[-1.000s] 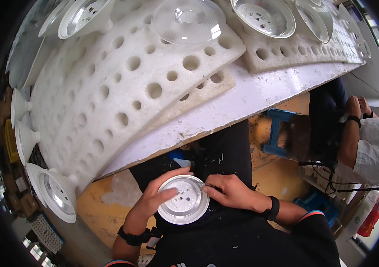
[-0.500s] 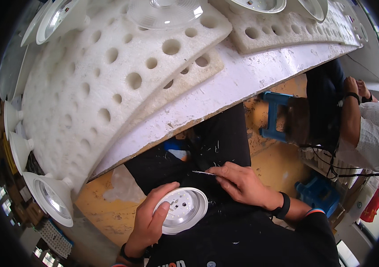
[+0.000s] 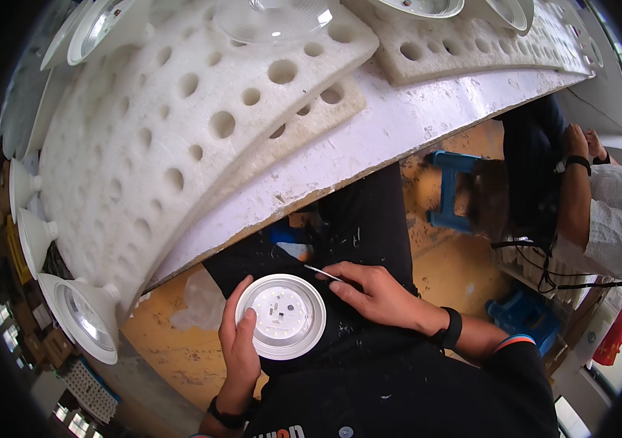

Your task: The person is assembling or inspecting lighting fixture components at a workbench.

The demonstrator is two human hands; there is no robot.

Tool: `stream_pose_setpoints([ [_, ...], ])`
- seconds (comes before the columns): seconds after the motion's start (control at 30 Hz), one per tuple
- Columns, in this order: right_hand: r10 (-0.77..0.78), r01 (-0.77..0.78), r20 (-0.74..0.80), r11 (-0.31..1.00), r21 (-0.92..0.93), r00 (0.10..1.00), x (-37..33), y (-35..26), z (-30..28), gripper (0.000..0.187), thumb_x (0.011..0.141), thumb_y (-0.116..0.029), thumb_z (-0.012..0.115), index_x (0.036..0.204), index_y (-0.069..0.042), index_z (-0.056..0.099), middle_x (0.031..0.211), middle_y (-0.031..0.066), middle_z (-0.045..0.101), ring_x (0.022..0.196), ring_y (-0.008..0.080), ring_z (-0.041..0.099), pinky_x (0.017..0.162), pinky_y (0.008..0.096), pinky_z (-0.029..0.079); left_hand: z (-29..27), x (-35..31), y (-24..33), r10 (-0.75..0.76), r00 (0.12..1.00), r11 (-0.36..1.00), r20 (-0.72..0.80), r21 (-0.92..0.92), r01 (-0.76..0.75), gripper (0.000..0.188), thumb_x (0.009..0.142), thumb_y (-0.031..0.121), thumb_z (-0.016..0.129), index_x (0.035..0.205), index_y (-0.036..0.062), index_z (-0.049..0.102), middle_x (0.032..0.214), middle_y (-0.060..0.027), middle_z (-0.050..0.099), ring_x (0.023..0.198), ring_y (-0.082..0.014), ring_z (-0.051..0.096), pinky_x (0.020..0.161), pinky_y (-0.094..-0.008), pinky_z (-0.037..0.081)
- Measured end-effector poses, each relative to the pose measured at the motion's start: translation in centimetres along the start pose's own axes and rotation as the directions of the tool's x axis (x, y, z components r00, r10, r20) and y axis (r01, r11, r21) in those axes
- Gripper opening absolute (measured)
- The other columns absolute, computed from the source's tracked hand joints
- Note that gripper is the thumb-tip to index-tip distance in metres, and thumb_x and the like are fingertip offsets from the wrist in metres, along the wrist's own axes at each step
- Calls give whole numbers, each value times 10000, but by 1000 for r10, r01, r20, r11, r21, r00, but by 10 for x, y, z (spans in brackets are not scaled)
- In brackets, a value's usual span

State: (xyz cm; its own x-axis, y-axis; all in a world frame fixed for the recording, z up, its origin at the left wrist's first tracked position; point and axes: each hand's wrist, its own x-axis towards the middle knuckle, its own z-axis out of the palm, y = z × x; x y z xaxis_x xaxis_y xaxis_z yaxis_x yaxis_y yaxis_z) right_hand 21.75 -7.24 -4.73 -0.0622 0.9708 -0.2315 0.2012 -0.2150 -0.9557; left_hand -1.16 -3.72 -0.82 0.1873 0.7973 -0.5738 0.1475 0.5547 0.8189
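Note:
My left hand [image 3: 235, 343] grips a round white lamp housing [image 3: 317, 328] by its left side, with the thumb over the rim. Its open face is turned up, and a white LED board [image 3: 278, 310] with small dark parts lies inside. Just right of the lamp, my right hand [image 3: 378, 293] pinches a thin, silvery, stick-like tool [image 3: 323, 273] between thumb and fingers. The tool points left, close to the lamp's upper right rim; whether it is a pair of tweezers I cannot make out. Both hands are above my lap.
A white table [image 3: 427, 120] crosses ahead, bearing white foam boards with round holes [image 3: 201, 109]. A clear lens cover [image 3: 274, 18] and several lamp housings [image 3: 81, 314] rest on or along the foam. At the right, another person [image 3: 581, 197] sits near a blue stool [image 3: 451, 191].
The lamp has moved up and left and turned more squarely upward, showing more of its board. My right hand has shifted left, bringing the tool nearer the rim.

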Motion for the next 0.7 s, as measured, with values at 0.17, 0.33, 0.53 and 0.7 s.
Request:
stream_pose_setpoints([
  [0.17, 377, -397, 336, 918, -10, 863, 15, -22, -8, 322, 863, -187, 651, 1118, 7, 617, 786, 176, 656, 705, 274, 666, 647, 357, 508, 1, 7, -2, 3, 1000, 999, 4, -37, -3, 452, 972, 140, 381, 1379, -56, 388, 1364, -185, 467, 1229, -228, 478, 1047, -339, 349],
  [0.33, 172, -194, 275, 980, 52, 946, 17, -1, 1, 296, 847, -160, 642, 1095, -1, 628, 779, 164, 651, 680, 283, 653, 634, 360, 504, -6, 13, 9, 51, 993, 992, 105, 114, -63, 467, 912, 159, 493, 1337, -32, 461, 1273, -169, 507, 1177, -214, 501, 1031, -328, 357],
  [0.53, -128, 144, 363, 989, -18, 923, 45, -16, -7, 268, 824, -141, 642, 1069, -34, 650, 809, 142, 646, 702, 314, 647, 634, 373, 511, -13, 46, 50, -108, 815, 953, 570, 293, -78, 475, 864, 72, 556, 1324, -23, 489, 1201, -125, 542, 1092, -192, 545, 955, -293, 416],
  [0.7, -228, 300, 332, 936, -186, 916, 41, -23, -16, 259, 848, -150, 632, 1091, -63, 654, 786, 123, 633, 667, 306, 625, 588, 386, 507, -6, 34, 41, -224, 813, 974, 538, 145, 173, 525, 879, 46, 480, 1394, -22, 401, 1276, -169, 529, 1177, -223, 523, 1010, -314, 387],
])
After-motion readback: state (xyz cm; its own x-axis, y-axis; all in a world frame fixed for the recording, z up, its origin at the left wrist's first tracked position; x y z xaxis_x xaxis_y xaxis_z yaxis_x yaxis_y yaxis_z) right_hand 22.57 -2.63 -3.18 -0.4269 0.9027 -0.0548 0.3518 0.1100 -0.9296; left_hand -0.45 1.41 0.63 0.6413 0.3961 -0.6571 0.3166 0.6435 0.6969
